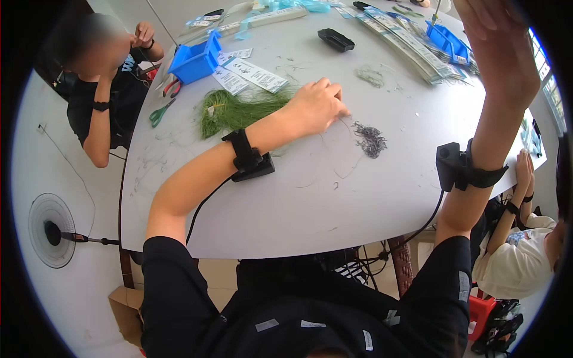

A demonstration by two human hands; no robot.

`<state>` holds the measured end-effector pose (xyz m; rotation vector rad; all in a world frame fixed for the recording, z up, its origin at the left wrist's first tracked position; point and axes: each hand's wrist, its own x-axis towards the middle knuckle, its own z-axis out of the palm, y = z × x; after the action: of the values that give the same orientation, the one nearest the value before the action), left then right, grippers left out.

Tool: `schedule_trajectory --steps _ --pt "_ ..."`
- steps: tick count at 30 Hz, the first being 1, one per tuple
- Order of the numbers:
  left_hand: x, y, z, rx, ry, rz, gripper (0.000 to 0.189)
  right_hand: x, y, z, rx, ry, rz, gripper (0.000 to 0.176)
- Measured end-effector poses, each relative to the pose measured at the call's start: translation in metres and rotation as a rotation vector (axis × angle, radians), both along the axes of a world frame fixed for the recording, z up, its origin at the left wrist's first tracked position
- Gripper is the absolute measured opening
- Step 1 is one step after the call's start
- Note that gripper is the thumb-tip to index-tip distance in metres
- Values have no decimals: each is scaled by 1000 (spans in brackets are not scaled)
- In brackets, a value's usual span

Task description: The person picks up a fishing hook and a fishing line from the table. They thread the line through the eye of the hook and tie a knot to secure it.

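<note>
My left hand point(316, 107) is low over the table with its fingers curled and the thumb and index fingertips pinched together. Whatever lies between them is too small to make out; a thin strand shows just below the fingertips. Right beside them is a pile of small dark hooks point(370, 141). A bundle of green line point(224, 114), tied with a pale band, lies partly behind my left forearm. My right hand point(486, 15) is raised high at the top right edge, blurred and partly cut off, so its grip is hidden.
Blue bins point(196, 59) point(446, 43) stand left and right. Printed cards point(253, 73), green scissors point(161, 113), red-handled pliers point(173, 88), a black tray point(336, 40) and a tangle of line point(370, 76) lie around. One person point(104, 89) sits left, another point(519, 250) right.
</note>
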<state>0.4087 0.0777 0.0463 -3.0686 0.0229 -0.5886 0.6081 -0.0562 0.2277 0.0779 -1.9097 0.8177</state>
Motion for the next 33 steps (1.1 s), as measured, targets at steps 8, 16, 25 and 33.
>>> schedule_trajectory --steps 8,16,25,33 --pt "-6 0 19 -184 -79 66 6 -60 -24 -4 99 -138 -809 19" --pt "-9 4 2 -91 64 92 9 -64 -19 -8 129 -170 -841 17" --pt "-7 -5 17 -345 -73 66 8 -64 -17 -8 136 -193 -823 16" --pt "-21 -17 47 -1065 -194 2 10 -73 -22 -10 -3 -196 -899 15"
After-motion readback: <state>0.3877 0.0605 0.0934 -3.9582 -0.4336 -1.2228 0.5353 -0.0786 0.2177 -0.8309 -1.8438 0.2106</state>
